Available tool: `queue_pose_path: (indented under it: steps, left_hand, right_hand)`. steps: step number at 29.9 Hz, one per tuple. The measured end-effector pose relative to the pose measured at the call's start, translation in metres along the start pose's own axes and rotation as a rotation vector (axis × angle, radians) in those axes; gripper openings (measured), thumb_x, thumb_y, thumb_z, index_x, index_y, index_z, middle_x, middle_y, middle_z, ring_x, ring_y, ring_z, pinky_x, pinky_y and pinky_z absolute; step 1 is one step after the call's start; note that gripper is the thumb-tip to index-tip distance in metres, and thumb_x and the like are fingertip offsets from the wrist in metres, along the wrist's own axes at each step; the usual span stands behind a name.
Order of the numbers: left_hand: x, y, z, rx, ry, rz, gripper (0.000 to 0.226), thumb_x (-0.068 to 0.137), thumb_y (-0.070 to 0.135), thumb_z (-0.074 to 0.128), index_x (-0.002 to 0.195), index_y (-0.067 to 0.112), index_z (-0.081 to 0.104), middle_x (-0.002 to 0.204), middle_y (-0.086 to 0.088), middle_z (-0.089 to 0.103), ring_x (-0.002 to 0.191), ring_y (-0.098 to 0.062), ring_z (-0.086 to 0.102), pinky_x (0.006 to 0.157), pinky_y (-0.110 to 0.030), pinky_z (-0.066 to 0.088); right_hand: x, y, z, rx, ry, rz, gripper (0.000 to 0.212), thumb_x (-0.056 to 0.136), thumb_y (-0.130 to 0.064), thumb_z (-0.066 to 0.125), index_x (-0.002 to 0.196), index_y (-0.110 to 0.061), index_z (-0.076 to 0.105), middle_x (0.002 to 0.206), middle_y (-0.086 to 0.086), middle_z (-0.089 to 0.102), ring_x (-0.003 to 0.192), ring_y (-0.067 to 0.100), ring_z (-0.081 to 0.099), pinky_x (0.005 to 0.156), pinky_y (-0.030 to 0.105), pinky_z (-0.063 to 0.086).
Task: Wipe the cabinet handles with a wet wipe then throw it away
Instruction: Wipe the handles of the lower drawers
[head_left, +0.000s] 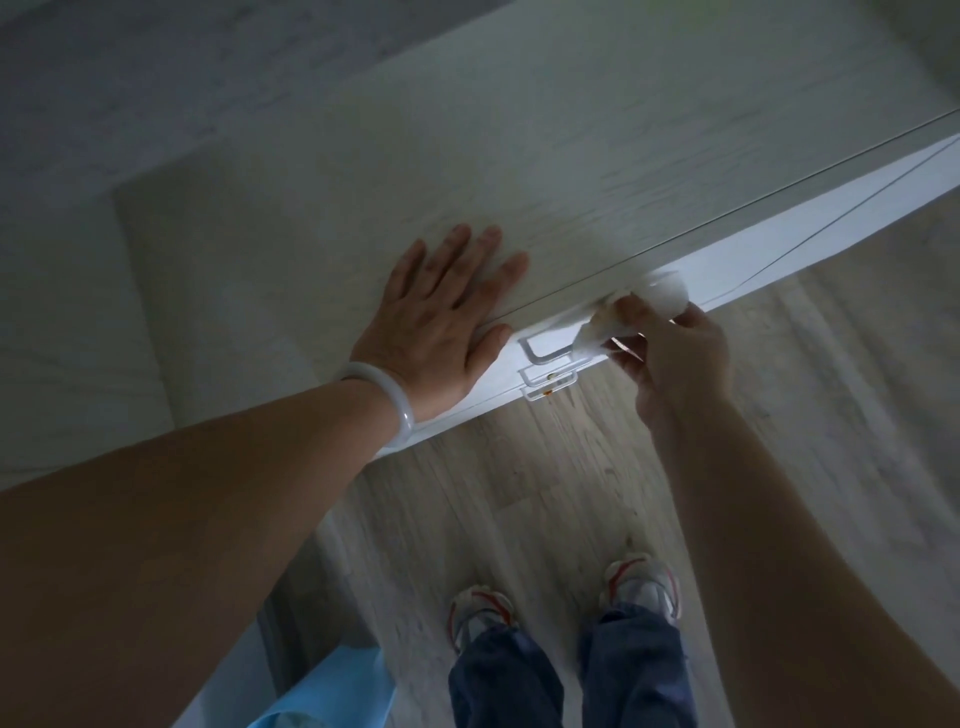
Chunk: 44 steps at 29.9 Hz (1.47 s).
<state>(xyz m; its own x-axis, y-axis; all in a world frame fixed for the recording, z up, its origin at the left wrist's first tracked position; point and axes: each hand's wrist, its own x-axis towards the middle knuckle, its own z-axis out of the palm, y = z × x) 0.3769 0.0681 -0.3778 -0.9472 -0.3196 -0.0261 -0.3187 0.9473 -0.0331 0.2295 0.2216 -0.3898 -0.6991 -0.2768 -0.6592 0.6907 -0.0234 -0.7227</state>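
1. Left hand (441, 322), seen from above: fingers straight and slightly spread, palm flat on the pale wood-grain top of the white cabinet (363, 182); the thumb lies along the top's front edge. A smooth, milky-white bangle (387, 392) circles the wrist.
2. Clear, squared U-shaped cabinet handles (545, 358), stacked one below another on the white drawer fronts just right of the left thumb. The uppermost handle's left end is bare; its right end is covered by the wipe. Small orange marks show on the two lower handles.
3. Crumpled white wet wipe (623, 317), bunched against the right part of the uppermost handle and the drawer front below the top's edge. It sits between the handle and the fingers of the right hand, with a rounded fold standing out above the fingertips.
4. Right hand (675, 364): fingers curled, pinching the wipe against the handle; the thumb's exact position cannot be told.
5. Surroundings: light wood-plank floor (519, 493) below the cabinet front; dark blue trouser legs (571, 675) and white trainers with red trim (644, 587); a light blue object (332, 696) at the lower edge, identity unclear. Lighting is dim.
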Motion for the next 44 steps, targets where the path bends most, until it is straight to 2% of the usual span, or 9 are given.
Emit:
queue_pose_path:
  steps: [5, 8, 14, 20, 29, 32, 35, 39, 44]
  left_hand:
    - [0.0, 0.002, -0.001, 0.024, -0.02, -0.018, 0.058, 0.096, 0.048, 0.02, 0.151, 0.03, 0.018, 0.16, 0.0, 0.016, 0.147, -0.022, 0.016, 0.117, -0.048, 0.017]
    - [0.0, 0.001, -0.001, 0.037, -0.023, -0.022, 0.058, 0.096, 0.048, 0.021, 0.151, 0.03, 0.017, 0.16, 0.001, 0.016, 0.147, -0.022, 0.016, 0.117, -0.047, 0.017]
    - [0.0, 0.002, -0.002, 0.024, -0.025, -0.02, 0.058, 0.096, 0.048, 0.021, 0.151, 0.03, 0.018, 0.16, 0.001, 0.017, 0.147, -0.022, 0.016, 0.117, -0.047, 0.017]
    - [0.0, 0.002, -0.003, 0.018, -0.027, -0.024, 0.058, 0.096, 0.048, 0.021, 0.151, 0.03, 0.018, 0.159, 0.001, 0.017, 0.147, -0.022, 0.017, 0.117, -0.048, 0.018]
    - [0.0, 0.002, -0.004, 0.026, -0.034, -0.022, 0.058, 0.095, 0.048, 0.02, 0.151, 0.03, 0.018, 0.16, 0.001, 0.016, 0.147, -0.021, 0.015, 0.117, -0.048, 0.018]
    - [0.0, 0.002, -0.003, 0.03, -0.033, -0.022, 0.059, 0.095, 0.048, 0.02, 0.151, 0.03, 0.017, 0.16, 0.0, 0.015, 0.147, -0.022, 0.015, 0.117, -0.048, 0.017]
    - [0.0, 0.002, -0.004, 0.026, -0.031, -0.017, 0.059, 0.095, 0.048, 0.02, 0.151, 0.03, 0.017, 0.16, 0.0, 0.016, 0.147, -0.022, 0.015, 0.118, -0.048, 0.016]
    - [0.0, 0.002, -0.003, 0.021, -0.026, -0.01, 0.058, 0.095, 0.048, 0.022, 0.15, 0.029, 0.019, 0.159, -0.001, 0.017, 0.147, -0.023, 0.016, 0.117, -0.048, 0.017]
    - [0.001, 0.001, -0.003, 0.03, -0.038, -0.012, 0.059, 0.095, 0.049, 0.02, 0.151, 0.029, 0.018, 0.16, 0.0, 0.016, 0.147, -0.023, 0.016, 0.117, -0.048, 0.017]
  right_hand:
    - [-0.017, 0.024, 0.007, 0.194, 0.106, -0.083, 0.012, 0.086, 0.0, 0.065, 0.095, -0.008, 0.066, 0.081, 0.006, 0.065, 0.068, 0.016, 0.062, 0.064, 0.029, 0.053]
    - [-0.025, 0.033, 0.009, 0.344, 0.138, -0.051, 0.017, 0.085, 0.001, 0.067, 0.098, -0.009, 0.069, 0.088, 0.007, 0.068, 0.08, 0.019, 0.066, 0.075, 0.033, 0.057]
    - [-0.011, 0.019, 0.008, 0.373, 0.129, 0.02, 0.012, 0.085, 0.002, 0.066, 0.089, -0.01, 0.066, 0.076, 0.003, 0.069, 0.075, 0.019, 0.067, 0.091, 0.045, 0.054]
    - [-0.035, 0.039, 0.005, 0.375, 0.112, 0.094, 0.011, 0.084, 0.004, 0.066, 0.087, -0.007, 0.067, 0.084, 0.007, 0.073, 0.082, 0.02, 0.071, 0.08, 0.035, 0.059]
    - [-0.018, 0.022, -0.006, 0.342, -0.135, 0.089, 0.025, 0.083, 0.018, 0.051, 0.095, -0.002, 0.061, 0.093, 0.015, 0.068, 0.087, 0.026, 0.069, 0.083, 0.04, 0.058]
    - [-0.011, 0.017, -0.01, 0.354, -0.166, 0.137, 0.027, 0.089, 0.009, 0.047, 0.111, -0.002, 0.058, 0.099, 0.016, 0.068, 0.09, 0.028, 0.067, 0.083, 0.043, 0.057]
    - [-0.005, 0.012, -0.011, 0.177, -0.157, 0.212, 0.012, 0.093, -0.01, 0.056, 0.102, -0.008, 0.063, 0.095, 0.01, 0.065, 0.087, 0.025, 0.063, 0.077, 0.041, 0.057]
    - [0.006, 0.005, -0.013, 0.132, -0.195, 0.276, 0.014, 0.094, -0.02, 0.058, 0.097, -0.007, 0.063, 0.083, 0.008, 0.065, 0.069, 0.02, 0.064, 0.064, 0.035, 0.059]
    - [0.006, 0.023, -0.009, 0.43, -0.272, 0.305, 0.024, 0.088, -0.025, 0.056, 0.101, -0.007, 0.065, 0.097, 0.01, 0.066, 0.094, 0.022, 0.064, 0.095, 0.042, 0.051]
